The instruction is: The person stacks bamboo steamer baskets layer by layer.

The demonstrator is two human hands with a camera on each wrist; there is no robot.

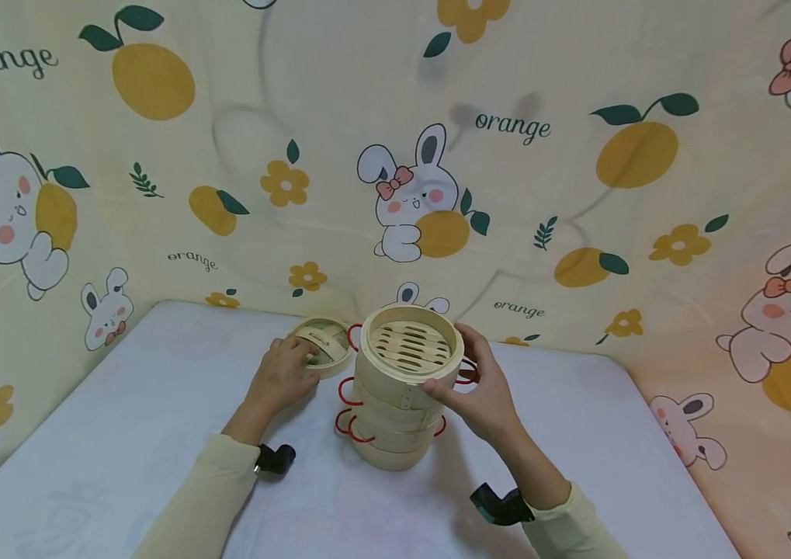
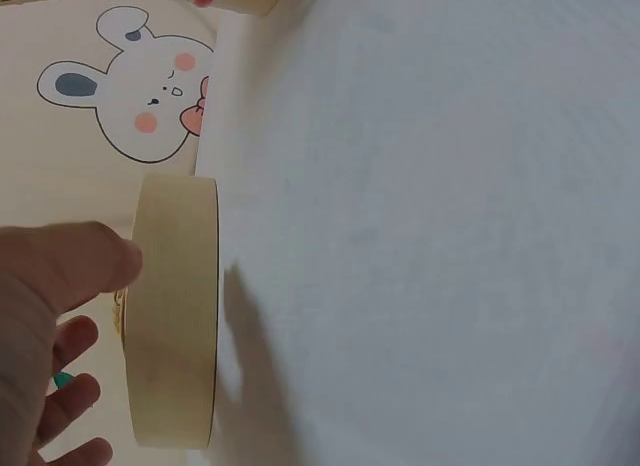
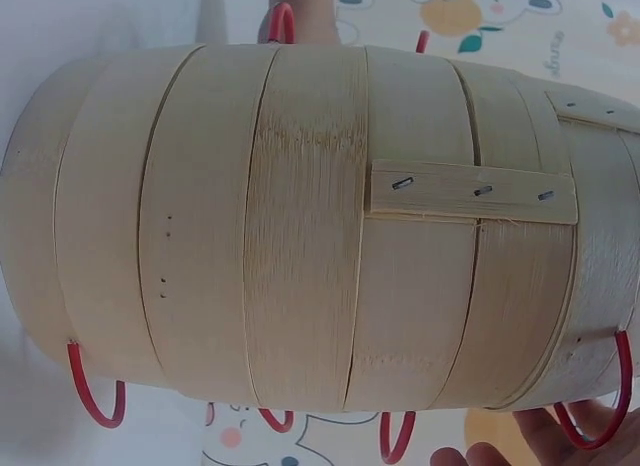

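A stack of round bamboo steamer baskets [image 1: 395,435] with red loop handles stands on the table; a slatted base shows inside the top basket [image 1: 412,347]. My right hand [image 1: 482,388] holds the upper right side of the stack, thumb at the front and fingers round the back. In the right wrist view the stack's wall [image 3: 300,236] fills the frame, and some fingertips show beside a red handle [image 3: 590,431]. My left hand [image 1: 285,373] is over the round bamboo lid [image 1: 332,365] left of the stack. Its thumb touches the lid's rim [image 2: 175,316]; the other fingers are loosely spread.
A white cloth covers the table [image 1: 157,435]. Behind it hangs a cream backdrop [image 1: 339,93] printed with rabbits and oranges. A black wrist camera [image 1: 276,460] sits on the left wrist, another black camera [image 1: 503,505] on the right.
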